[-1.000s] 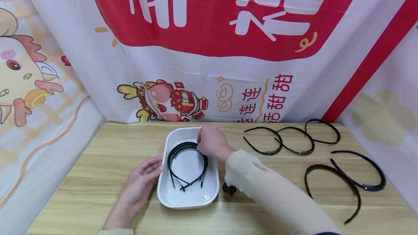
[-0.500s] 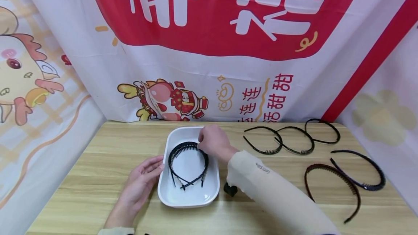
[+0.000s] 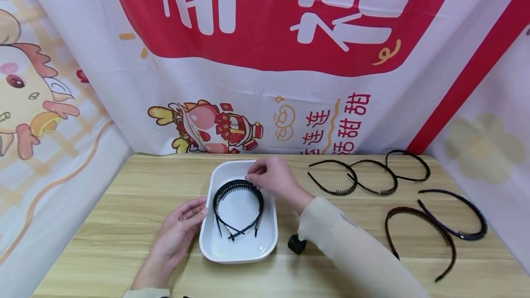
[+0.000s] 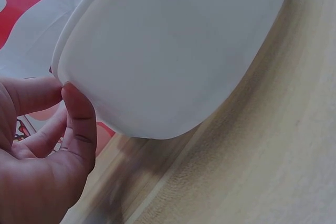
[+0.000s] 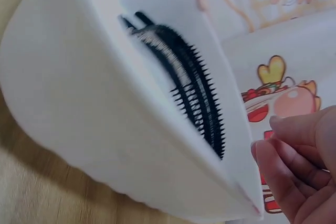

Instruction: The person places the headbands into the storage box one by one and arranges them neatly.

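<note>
A white plastic tub [image 3: 238, 253] stands on the wooden table, with several black toothed headbands [image 3: 238, 183] nested inside it. My left hand [image 3: 178, 229] is at the tub's left side; in the left wrist view its thumb and forefinger pinch the rim. Over the tub's back right corner is my right hand [image 3: 275, 178], close above the headbands. The right wrist view has its thumb and forefinger [image 5: 268, 156] slightly apart with nothing between them, beside the headbands' toothed bands [image 5: 202, 93].
Several more headbands lie to the right: overlapping black ones [image 3: 374, 192] at the back, a dark blue one [image 3: 476, 236] and a brown one [image 3: 414, 213] nearer. A small black object [image 3: 296, 244] sits by my right sleeve. A printed cloth [image 3: 290, 68] hangs behind the table.
My right hand has let go of the headbands and risen slightly, its fingers loosening. The left hand and the tub hold nearly the same place.
</note>
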Action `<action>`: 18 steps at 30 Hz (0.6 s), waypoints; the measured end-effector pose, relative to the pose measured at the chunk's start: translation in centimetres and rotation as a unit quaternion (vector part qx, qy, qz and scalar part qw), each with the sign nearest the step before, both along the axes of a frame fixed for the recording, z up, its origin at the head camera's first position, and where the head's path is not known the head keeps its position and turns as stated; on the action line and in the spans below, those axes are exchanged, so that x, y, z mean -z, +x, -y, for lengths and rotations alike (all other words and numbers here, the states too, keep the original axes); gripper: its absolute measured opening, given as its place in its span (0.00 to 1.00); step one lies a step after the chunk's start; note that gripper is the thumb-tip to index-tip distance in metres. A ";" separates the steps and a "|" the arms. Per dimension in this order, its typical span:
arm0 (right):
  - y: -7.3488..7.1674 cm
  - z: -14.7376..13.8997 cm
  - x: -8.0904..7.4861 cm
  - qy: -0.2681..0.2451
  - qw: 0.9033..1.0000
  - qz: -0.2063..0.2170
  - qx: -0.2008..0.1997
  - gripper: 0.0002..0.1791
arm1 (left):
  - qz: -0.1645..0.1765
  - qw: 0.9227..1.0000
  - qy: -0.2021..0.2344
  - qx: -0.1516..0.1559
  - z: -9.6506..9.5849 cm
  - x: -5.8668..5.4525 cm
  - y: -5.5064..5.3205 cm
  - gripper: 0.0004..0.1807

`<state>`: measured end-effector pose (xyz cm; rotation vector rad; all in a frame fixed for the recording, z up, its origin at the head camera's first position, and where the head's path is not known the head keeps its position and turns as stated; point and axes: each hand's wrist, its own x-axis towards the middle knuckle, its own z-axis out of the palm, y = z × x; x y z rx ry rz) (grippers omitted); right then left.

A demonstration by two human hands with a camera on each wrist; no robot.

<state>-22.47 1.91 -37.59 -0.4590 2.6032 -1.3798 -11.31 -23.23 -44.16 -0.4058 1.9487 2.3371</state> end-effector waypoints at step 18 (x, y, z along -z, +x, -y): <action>3.2 -5.2 0.3 -0.144 0.987 0.061 0.045 0.07 | 0.020 1.000 -0.012 0.010 0.4 0.1 -0.1 0.20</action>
